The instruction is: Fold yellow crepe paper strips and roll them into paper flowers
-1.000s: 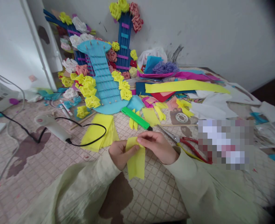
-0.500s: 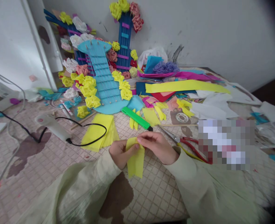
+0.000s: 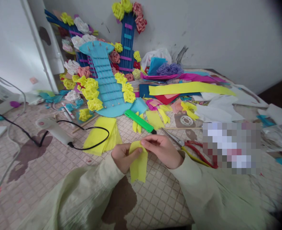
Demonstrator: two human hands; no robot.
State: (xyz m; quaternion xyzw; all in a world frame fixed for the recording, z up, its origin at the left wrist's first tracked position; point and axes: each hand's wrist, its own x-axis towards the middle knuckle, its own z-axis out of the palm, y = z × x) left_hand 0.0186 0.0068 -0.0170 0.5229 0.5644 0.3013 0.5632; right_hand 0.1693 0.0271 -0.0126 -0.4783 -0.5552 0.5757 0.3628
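A strip of yellow crepe paper (image 3: pixel 138 167) hangs between my two hands, its lower end loose above the table. My left hand (image 3: pixel 124 156) grips it from the left, thumb across its front. At its upper right corner, the fingertips of my right hand (image 3: pixel 162 149) pinch the edge. A stack of yellow paper pieces (image 3: pixel 101 135) lies to the left under a black cord. Just beyond my hands is a green utility knife (image 3: pixel 140 121). Scissors (image 3: pixel 191 148) with red and yellow handles rest right of my right hand.
A white hot glue gun (image 3: pixel 55 131) with a black cord lies at left. Behind stands a light-blue guitar-shaped board (image 3: pixel 105 76) with yellow paper flowers. Crepe paper strips (image 3: pixel 191 88), a tape roll (image 3: pixel 186 120) and purple yarn (image 3: pixel 170 69) lie further back.
Almost nothing differs. Both hands keep their pinch on the yellow strip, whose hanging lower end has shifted very slightly.
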